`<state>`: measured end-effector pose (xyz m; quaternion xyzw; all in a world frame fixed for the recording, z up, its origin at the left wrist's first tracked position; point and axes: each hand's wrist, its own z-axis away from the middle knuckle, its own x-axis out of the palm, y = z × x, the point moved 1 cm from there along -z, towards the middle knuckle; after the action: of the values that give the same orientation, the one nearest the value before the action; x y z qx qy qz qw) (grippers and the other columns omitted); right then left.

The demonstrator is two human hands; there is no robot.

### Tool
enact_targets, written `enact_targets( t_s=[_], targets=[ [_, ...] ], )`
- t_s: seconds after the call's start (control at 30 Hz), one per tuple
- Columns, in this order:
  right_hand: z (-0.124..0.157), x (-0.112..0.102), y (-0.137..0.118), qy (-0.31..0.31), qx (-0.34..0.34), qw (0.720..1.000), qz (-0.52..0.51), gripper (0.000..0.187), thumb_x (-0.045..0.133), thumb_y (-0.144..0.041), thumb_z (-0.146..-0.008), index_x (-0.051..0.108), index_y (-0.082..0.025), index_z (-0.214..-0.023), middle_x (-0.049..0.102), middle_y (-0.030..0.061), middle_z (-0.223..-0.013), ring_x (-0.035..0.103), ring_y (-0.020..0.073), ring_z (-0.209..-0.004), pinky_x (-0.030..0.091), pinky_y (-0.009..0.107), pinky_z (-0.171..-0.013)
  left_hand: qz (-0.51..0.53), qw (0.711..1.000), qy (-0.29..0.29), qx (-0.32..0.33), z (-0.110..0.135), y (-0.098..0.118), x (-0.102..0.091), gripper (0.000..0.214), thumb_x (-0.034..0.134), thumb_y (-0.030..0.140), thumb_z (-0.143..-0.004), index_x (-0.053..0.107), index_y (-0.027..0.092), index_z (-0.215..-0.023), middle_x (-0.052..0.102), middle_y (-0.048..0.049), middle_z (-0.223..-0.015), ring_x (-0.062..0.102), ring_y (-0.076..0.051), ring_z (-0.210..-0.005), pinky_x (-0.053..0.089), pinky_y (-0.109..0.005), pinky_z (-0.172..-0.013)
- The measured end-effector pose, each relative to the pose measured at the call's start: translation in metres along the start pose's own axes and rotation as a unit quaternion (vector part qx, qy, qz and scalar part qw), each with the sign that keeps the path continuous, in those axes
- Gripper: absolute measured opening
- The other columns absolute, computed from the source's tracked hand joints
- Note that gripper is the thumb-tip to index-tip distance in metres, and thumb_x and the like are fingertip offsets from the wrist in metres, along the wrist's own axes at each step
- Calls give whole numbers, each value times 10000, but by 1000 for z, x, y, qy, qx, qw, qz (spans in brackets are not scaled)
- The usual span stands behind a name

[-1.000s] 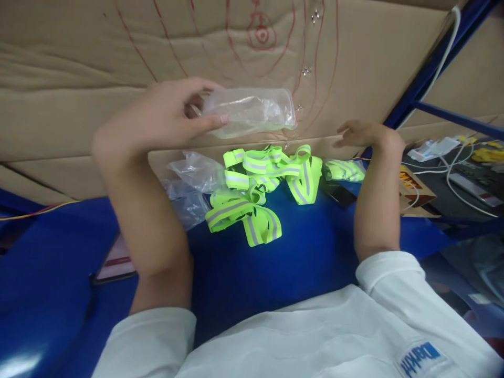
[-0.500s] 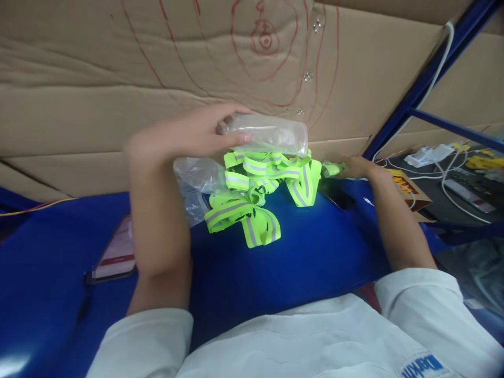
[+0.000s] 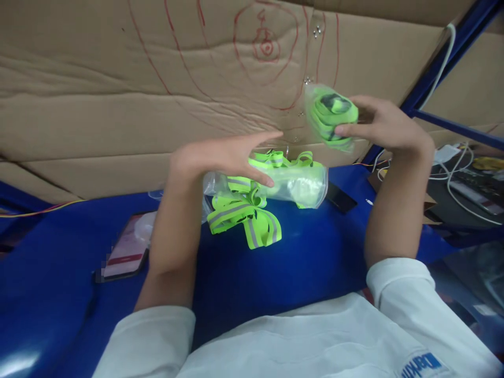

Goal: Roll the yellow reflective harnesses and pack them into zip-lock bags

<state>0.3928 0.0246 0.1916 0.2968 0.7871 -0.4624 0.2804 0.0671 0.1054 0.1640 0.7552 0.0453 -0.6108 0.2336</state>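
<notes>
The left hand (image 3: pixel 220 157) is stretched out flat over the middle of the blue counter (image 3: pixel 315 252), its fingers (image 3: pixel 260 139) long and nearly straight, with the thumb pressing down on a clear plastic bag (image 3: pixel 299 186) that hangs from it just above the counter; the bag looks empty, and the green behind shows through it. The right hand (image 3: pixel 384 126) is raised higher, in front of the cardboard wall (image 3: pixel 98 105), and its fingers pinch a small clear packet (image 3: pixel 331 115) stuffed with a rolled neon-green band, the thumb on the near face and the other fingers behind. The packet is held in the air, up and to the right of the empty bag and apart from it. Below the left hand lies a loose heap of neon-green reflective straps (image 3: pixel 246 215) with grey stripes, resting on the counter and partly covered by the hanging bag. A phone (image 3: pixel 126 247) lies flat on the counter to the left of the left forearm, and a dark flat object (image 3: pixel 340 197) sits just beside the bag's right edge. White cables and small items (image 3: pixel 464 168) crowd the shelf at far right. Red pen lines mark the cardboard.
</notes>
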Motion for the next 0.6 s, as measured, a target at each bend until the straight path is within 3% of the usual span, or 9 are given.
enact_targets(
  t_s=[0.1,0.17,0.23,0.3,0.4,0.5,0.6],
  targets=[
    [-21,23,-23,-33,-55,997,-53,455,817,-456,-881,703,-234,-1261,713,29,-1266,674,186,-1098,562,292,-968,26,995,89,-31,4,5,-7,1113,729,766,-864,210,228,-1688,228,-87,-1759,354,-367,-1561,328,-474,-1285],
    [-34,38,-37,-54,-104,991,-69,404,803,-473,-894,703,-255,-1220,711,5,-1239,665,172,-1087,553,287,-979,33,985,170,-25,3,7,-11,936,631,779,-936,304,244,-1631,401,-96,-1679,478,-344,-1460,417,-459,-1194],
    [-43,50,-50,-44,-140,988,-56,373,797,-482,-890,699,-282,-1189,706,-16,-1221,655,175,-1078,548,295,-981,46,967,250,-35,0,5,-13,746,508,775,-1003,406,243,-1516,649,-92,-1412,622,-284,-1256,499,-426,-1049],
    [-47,60,-59,-19,-157,987,-35,382,798,-469,-873,682,-311,-1201,695,-29,-1247,647,196,-1115,547,315,-1000,70,946,310,-66,-1,1,-15,673,478,782,-1011,443,231,-1396,735,-56,-1062,692,-228,-997,536,-386,-887],
    [-46,70,-63,13,-158,987,-10,454,807,-402,-835,647,-319,-1251,669,-17,-1328,625,241,-1210,535,352,-1056,130,934,309,-123,2,-1,-17,668,637,777,-939,437,223,-1254,672,8,-775,666,-179,-709,522,-328,-693],
    [-44,75,-59,30,-147,988,29,473,796,-344,-816,625,-290,-1254,652,19,-1366,611,268,-1234,531,374,-1061,175,931,269,-171,8,1,-19,684,798,700,-866,430,218,-1183,677,15,-723,651,-171,-612,504,-300,-612],
    [-42,76,-51,46,-139,985,86,444,796,-338,-804,624,-267,-1207,657,45,-1320,617,284,-1195,523,402,-1046,150,922,286,-213,12,2,-21,637,884,574,-839,474,198,-1148,693,-2,-697,658,-186,-592,476,-284,-572]
  ],
)
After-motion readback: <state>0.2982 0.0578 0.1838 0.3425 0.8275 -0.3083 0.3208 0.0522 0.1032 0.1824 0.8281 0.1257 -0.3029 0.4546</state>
